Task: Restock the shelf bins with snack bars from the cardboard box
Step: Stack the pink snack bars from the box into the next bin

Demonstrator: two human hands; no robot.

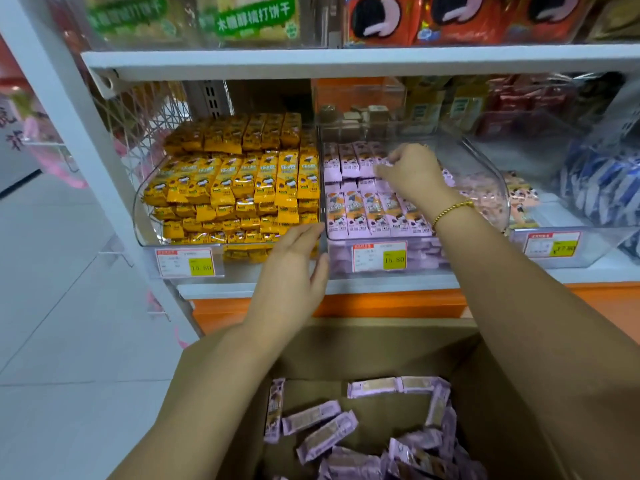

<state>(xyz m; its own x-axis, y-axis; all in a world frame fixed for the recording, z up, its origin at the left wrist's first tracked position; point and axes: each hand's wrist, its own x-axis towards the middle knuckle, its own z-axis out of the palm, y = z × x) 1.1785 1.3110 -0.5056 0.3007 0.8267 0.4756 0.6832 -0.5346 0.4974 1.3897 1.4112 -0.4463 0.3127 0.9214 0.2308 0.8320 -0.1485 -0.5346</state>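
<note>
Your right hand (pixel 412 174) pinches pink snack bars (pixel 349 161) in the bin (pixel 485 168); your left hand (pixel 291 268), fingers straight, touches its front corner.

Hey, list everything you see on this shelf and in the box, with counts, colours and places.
Clear bins: three, transparent, side by side.
Yellow snack bars: many, yellow, left bin.
Purple snack bars: many, purple, middle bin.
Blue packs: many, blue-white, right bin.
Price tags: three, red-white-yellow, bin fronts.
Cardboard box: one, brown, below the bins.
Loose purple bars: a dozen or more, purple, inside that box.
Green biscuit packs: two visible, green, upper shelf, left.
Red packs: three visible, red, same shelf, right.
Bracelet: one, gold, right wrist.
Left hand: one, fingers straight, at the bin fronts.
Right hand: one, fingers curled on back-row Purple snack bars.
</note>
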